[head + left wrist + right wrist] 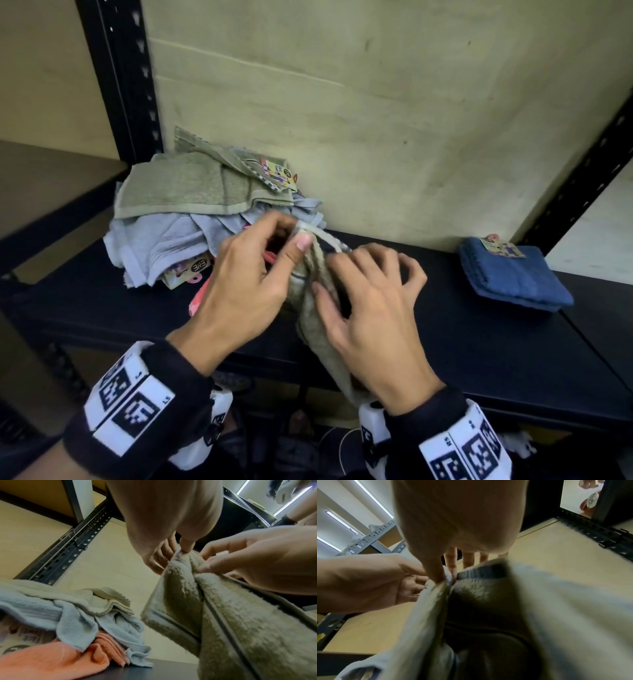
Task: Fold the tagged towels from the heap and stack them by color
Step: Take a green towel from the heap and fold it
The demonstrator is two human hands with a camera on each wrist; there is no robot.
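An olive-green towel point(317, 308) hangs between my hands above the black shelf point(445, 335), its lower end trailing past the front edge. My left hand point(260, 270) pinches its top hem between thumb and fingers; the left wrist view shows the same towel point(223, 622) close up. My right hand point(363, 291) pinches the towel point(488, 601) just beside the left, thumb against forefinger. Behind them lies the heap point(191, 212) of green, light-blue and orange towels with paper tags. A folded dark-blue towel point(513, 277) with a tag sits at the right.
The shelf backs onto a beige board wall point(376, 120). Black perforated uprights stand at the back left point(120, 78) and right point(582, 178). Another shelf level point(51, 192) juts in at the left.
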